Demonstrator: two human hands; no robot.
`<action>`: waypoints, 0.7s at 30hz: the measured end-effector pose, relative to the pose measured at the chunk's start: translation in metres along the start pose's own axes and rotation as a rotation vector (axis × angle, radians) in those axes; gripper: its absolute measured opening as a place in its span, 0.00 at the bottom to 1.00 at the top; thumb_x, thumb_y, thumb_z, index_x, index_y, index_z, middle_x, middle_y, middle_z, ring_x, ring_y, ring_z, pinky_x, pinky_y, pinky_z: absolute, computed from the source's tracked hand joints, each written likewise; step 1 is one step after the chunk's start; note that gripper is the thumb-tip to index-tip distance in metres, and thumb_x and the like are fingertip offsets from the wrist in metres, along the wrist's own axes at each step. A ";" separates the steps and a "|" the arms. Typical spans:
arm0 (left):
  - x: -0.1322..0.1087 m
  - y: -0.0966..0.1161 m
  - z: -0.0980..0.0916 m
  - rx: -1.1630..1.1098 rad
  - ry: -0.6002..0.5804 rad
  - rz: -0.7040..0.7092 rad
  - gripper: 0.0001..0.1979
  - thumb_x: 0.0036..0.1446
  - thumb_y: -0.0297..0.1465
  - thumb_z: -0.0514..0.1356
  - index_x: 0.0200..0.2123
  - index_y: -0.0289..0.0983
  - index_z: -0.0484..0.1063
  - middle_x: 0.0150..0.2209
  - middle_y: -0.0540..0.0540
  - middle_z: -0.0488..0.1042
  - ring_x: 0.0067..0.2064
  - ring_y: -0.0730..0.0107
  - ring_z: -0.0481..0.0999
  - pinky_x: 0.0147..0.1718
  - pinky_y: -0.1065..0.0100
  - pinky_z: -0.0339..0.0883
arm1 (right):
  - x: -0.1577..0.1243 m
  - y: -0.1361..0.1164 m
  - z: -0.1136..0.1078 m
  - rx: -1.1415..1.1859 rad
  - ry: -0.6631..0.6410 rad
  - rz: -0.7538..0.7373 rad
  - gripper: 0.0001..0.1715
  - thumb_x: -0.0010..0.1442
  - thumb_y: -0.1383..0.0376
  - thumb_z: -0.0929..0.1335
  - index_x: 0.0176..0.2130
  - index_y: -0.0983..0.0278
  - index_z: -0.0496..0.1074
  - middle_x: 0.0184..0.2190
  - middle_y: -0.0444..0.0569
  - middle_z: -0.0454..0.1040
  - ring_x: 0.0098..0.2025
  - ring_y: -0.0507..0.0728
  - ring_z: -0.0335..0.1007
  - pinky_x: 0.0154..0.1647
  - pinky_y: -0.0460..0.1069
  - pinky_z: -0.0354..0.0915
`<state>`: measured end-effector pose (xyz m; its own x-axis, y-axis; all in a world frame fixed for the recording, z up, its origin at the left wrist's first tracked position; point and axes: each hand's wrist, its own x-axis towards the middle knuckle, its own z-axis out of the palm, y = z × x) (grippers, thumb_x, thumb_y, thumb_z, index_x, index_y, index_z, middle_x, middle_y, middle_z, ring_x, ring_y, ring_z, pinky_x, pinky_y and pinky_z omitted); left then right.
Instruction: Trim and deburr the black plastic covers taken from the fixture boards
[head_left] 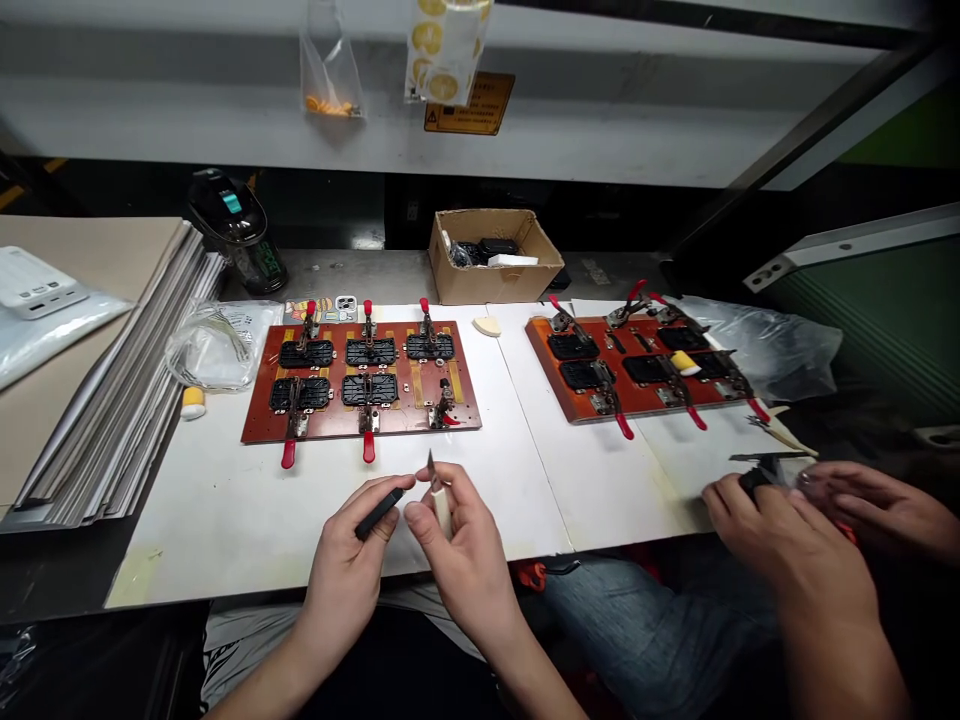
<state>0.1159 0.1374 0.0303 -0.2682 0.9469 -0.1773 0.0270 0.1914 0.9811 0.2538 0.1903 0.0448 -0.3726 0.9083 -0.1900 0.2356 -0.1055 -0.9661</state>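
White bench paper (225,500) spreads before you, where your left hand (349,570) pinches a slim black part (379,513) and your right hand (461,555) grips a white-handled blade (440,500), tip up toward the red clamp board (364,380) at twelve o'clock, while a co-worker's hands (787,530) are busy at three o'clock.

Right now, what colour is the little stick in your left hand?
The stick is black; the head view shows it best.
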 end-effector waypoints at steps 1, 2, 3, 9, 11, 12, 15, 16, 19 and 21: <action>0.000 -0.001 0.000 0.012 0.000 0.005 0.14 0.66 0.34 0.58 0.53 0.45 0.76 0.57 0.48 0.76 0.59 0.65 0.74 0.61 0.65 0.64 | 0.001 -0.004 0.001 -0.029 -0.024 -0.035 0.14 0.68 0.55 0.67 0.51 0.59 0.70 0.34 0.42 0.73 0.31 0.51 0.65 0.33 0.46 0.62; 0.001 -0.002 0.000 0.031 -0.006 0.008 0.15 0.66 0.33 0.57 0.54 0.44 0.75 0.57 0.47 0.76 0.59 0.65 0.73 0.60 0.66 0.65 | 0.002 -0.007 0.001 -0.073 -0.037 -0.072 0.12 0.68 0.58 0.67 0.49 0.58 0.73 0.36 0.43 0.75 0.34 0.52 0.68 0.36 0.46 0.63; 0.001 -0.002 -0.001 0.056 -0.016 0.010 0.16 0.67 0.32 0.57 0.55 0.44 0.75 0.57 0.47 0.76 0.59 0.64 0.73 0.59 0.65 0.65 | 0.004 -0.010 0.001 -0.124 -0.043 -0.107 0.10 0.68 0.61 0.67 0.48 0.58 0.75 0.38 0.43 0.77 0.38 0.53 0.71 0.39 0.46 0.64; 0.004 -0.005 -0.007 0.157 -0.069 0.024 0.17 0.67 0.30 0.54 0.55 0.41 0.75 0.56 0.44 0.76 0.58 0.61 0.74 0.56 0.63 0.67 | 0.016 -0.017 -0.010 -0.315 -0.118 -0.164 0.16 0.65 0.69 0.68 0.48 0.53 0.80 0.41 0.40 0.82 0.38 0.54 0.76 0.41 0.47 0.66; 0.004 -0.008 -0.009 0.160 -0.079 0.021 0.16 0.67 0.31 0.54 0.55 0.41 0.75 0.55 0.44 0.77 0.57 0.60 0.74 0.55 0.62 0.67 | 0.018 -0.017 -0.012 -0.328 -0.144 -0.155 0.16 0.65 0.69 0.68 0.47 0.53 0.81 0.39 0.41 0.82 0.37 0.55 0.77 0.39 0.47 0.65; 0.004 -0.010 -0.010 0.159 -0.082 0.016 0.16 0.67 0.31 0.54 0.55 0.41 0.75 0.55 0.44 0.77 0.57 0.59 0.74 0.56 0.61 0.67 | 0.018 -0.017 -0.012 -0.334 -0.150 -0.152 0.15 0.65 0.69 0.67 0.46 0.54 0.81 0.38 0.41 0.82 0.37 0.55 0.77 0.38 0.47 0.65; 0.004 -0.014 -0.011 0.156 -0.094 -0.014 0.16 0.66 0.32 0.56 0.54 0.42 0.76 0.55 0.44 0.77 0.57 0.58 0.74 0.58 0.60 0.65 | 0.019 -0.015 -0.012 -0.346 -0.158 -0.148 0.14 0.66 0.68 0.67 0.45 0.55 0.82 0.38 0.42 0.82 0.35 0.56 0.76 0.35 0.47 0.63; 0.004 -0.014 -0.011 0.154 -0.099 -0.026 0.16 0.66 0.32 0.56 0.54 0.42 0.76 0.55 0.44 0.77 0.58 0.58 0.74 0.58 0.60 0.65 | 0.018 -0.015 -0.011 -0.344 -0.161 -0.144 0.13 0.66 0.67 0.67 0.45 0.55 0.82 0.37 0.42 0.82 0.35 0.56 0.75 0.35 0.48 0.63; 0.006 -0.015 -0.011 0.144 -0.114 -0.047 0.16 0.66 0.32 0.56 0.54 0.43 0.76 0.55 0.44 0.77 0.57 0.58 0.74 0.58 0.59 0.65 | 0.019 -0.014 -0.011 -0.334 -0.167 -0.130 0.12 0.67 0.64 0.67 0.43 0.55 0.81 0.36 0.43 0.82 0.34 0.55 0.75 0.35 0.48 0.63; 0.007 -0.015 -0.011 0.142 -0.119 -0.054 0.16 0.65 0.33 0.56 0.54 0.43 0.76 0.55 0.44 0.77 0.57 0.58 0.74 0.58 0.58 0.65 | 0.020 -0.014 -0.013 -0.333 -0.173 -0.126 0.12 0.67 0.65 0.66 0.41 0.56 0.81 0.35 0.43 0.81 0.33 0.55 0.74 0.34 0.48 0.62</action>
<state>0.1028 0.1378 0.0154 -0.1570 0.9567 -0.2453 0.1541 0.2691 0.9507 0.2548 0.2154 0.0569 -0.5559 0.8213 -0.1279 0.4463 0.1651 -0.8795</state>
